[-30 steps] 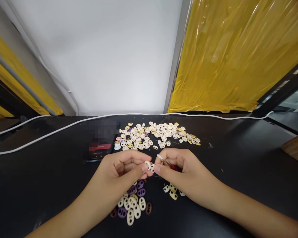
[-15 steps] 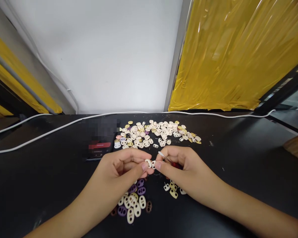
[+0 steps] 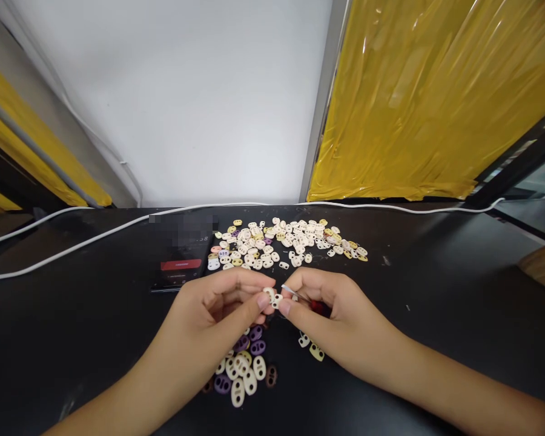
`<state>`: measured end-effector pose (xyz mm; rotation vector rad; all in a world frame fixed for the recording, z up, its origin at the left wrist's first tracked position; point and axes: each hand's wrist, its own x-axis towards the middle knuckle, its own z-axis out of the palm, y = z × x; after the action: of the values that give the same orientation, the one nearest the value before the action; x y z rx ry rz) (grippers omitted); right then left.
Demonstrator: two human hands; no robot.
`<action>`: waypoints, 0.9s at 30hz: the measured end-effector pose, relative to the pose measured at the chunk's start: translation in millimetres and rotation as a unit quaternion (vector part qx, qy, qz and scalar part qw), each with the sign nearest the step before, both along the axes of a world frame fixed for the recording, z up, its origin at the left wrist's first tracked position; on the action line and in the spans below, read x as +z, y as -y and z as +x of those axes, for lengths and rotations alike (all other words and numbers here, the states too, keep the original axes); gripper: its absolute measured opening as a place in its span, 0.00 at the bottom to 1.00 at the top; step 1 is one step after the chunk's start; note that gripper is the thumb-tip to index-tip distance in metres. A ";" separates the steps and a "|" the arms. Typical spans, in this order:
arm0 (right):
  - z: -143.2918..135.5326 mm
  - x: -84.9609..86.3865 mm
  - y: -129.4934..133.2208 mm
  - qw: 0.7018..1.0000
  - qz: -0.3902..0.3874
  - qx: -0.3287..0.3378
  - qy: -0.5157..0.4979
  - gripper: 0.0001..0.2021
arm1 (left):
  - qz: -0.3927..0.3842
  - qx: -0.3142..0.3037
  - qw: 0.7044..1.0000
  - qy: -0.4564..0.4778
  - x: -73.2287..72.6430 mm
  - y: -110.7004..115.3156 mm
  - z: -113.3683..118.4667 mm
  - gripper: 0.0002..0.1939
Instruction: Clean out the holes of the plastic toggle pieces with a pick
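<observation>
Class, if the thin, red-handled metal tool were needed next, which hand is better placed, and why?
Probably the right hand: it holds the thin, red-handled metal tool in its curled fingers, tip exposed. The left hand pinches a small, rounded, cream plastic-looking piece, so seems less free.

The right grip [image 3: 340,321] hides part of the red-handled tool [image 3: 317,307].

Cream colours the 2 pinched pieces [image 3: 277,301]; the far pile [image 3: 301,235] mixes cream, yellow and purple; the tool's handle [image 3: 317,307] is red, the tabletop [image 3: 463,272] black.
</observation>
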<state>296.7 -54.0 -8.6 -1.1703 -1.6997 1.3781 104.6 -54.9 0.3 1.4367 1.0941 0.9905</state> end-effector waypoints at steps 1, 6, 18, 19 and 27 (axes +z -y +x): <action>-0.5 0.4 0.7 1.000 0.000 0.004 0.001 0.07 | 0.027 0.001 0.999 -0.025 0.7 0.5 -0.3 0.06; -2.4 2.4 3.9 1.000 -0.002 0.019 0.001 0.09 | 0.193 -0.007 0.969 -0.151 3.7 4.9 -1.6 0.13; -2.7 6.0 3.0 1.000 0.011 -0.015 0.015 0.07 | 0.310 0.059 0.912 -0.262 7.2 11.7 -6.8 0.08; -2.6 6.0 3.0 1.000 0.007 -0.015 0.021 0.07 | 0.313 0.060 0.910 -0.264 7.4 11.5 -6.9 0.08; -1.0 4.5 3.4 0.999 0.018 -0.018 0.037 0.07 | 0.221 0.065 0.954 -0.193 5.0 10.2 -7.7 0.09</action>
<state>295.7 -57.4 -4.1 -1.2387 -1.7385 1.2928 96.8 -65.1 5.3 2.0035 1.3141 1.1247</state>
